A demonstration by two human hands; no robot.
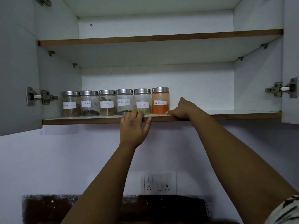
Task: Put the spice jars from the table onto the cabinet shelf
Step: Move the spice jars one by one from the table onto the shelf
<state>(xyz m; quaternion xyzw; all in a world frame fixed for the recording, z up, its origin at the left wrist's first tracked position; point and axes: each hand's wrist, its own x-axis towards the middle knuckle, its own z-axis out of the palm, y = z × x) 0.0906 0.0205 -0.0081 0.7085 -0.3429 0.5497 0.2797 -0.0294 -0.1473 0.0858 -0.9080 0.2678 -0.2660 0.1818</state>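
Fingers (139, 114) of the left hand (132, 126) are curling over the front edge of the lower shelf (80, 121), holding nothing, with the tips just in front of the fennel jar (142, 101). At three o'clock from it, the right hand (184, 109) is lying on the shelf, loosely spread and empty, its thumb tip touching the base of the red chilli powder jar (160, 101). That jar is standing at the right end of a row of six steel-lidded jars; running toward nine o'clock are the fennel jar, black pepper jar (124, 101), cinnamon jar (107, 102), cloves jar (89, 103) and an unreadable jar (70, 104). At twelve o'clock the upper shelf (160, 38) is sitting bare. At six o'clock a wall socket (160, 182) is showing.
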